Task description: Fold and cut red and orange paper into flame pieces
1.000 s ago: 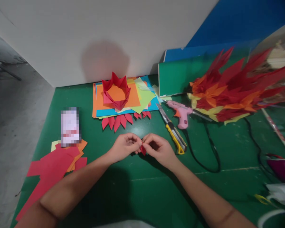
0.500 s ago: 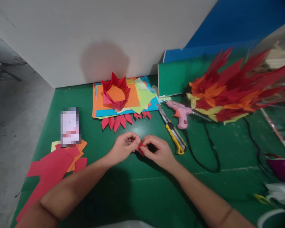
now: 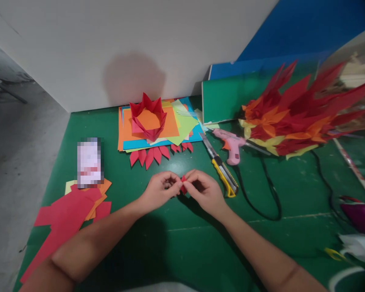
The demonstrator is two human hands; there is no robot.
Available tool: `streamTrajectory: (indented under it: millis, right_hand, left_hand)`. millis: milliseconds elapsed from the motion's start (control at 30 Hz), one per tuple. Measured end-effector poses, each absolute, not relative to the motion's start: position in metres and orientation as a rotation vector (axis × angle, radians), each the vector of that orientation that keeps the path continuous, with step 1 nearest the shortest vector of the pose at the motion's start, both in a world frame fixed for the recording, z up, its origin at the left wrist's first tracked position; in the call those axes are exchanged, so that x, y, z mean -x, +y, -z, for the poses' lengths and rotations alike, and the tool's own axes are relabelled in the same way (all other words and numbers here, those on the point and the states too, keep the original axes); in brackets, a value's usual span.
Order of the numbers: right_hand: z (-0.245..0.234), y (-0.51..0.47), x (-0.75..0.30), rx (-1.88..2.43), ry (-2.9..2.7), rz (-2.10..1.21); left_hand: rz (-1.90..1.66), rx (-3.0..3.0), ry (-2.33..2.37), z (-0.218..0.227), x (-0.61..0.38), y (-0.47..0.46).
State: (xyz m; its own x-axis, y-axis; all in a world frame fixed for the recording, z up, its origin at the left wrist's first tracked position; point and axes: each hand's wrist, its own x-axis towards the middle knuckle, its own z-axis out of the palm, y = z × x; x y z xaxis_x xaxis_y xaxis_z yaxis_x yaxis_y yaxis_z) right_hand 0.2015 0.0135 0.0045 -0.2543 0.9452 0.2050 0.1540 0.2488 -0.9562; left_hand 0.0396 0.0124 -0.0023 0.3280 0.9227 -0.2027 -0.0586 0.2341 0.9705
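Note:
A small folded piece of red paper point(image 3: 183, 185) is pinched between the fingertips of both my hands, above the green table. My left hand point(image 3: 162, 187) is closed on its left side, and my right hand point(image 3: 205, 190) closes on its right side. Fingers cover much of the piece. Just beyond my hands lie several pointed red paper petals point(image 3: 150, 157). Behind them a red folded-paper ring with points point(image 3: 149, 117) rests on a stack of coloured paper point(image 3: 173, 123).
A yellow utility knife point(image 3: 220, 168) with its blade out lies close to my right hand, beside a pink glue gun point(image 3: 229, 142) with a black cord. A red and orange paper flame piece point(image 3: 295, 117) stands at right. Red paper sheets point(image 3: 69, 211) and a blurred-out rectangular object point(image 3: 89, 162) lie left.
My hands have shifted slightly to the right. The red paper piece has turned more upright between my fingertips, and my fingers have changed their hold on it.

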Motion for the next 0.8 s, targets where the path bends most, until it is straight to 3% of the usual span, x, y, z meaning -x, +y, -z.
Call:
streamTrajectory:
  millis: [800]
  right_hand:
    - [0.0007, 0.0159, -0.2031, 1.084, -1.515, -1.231]
  left_hand:
    - [-0.938, -0.997, 1.070, 0.0024, -0.0399, 0.0132]
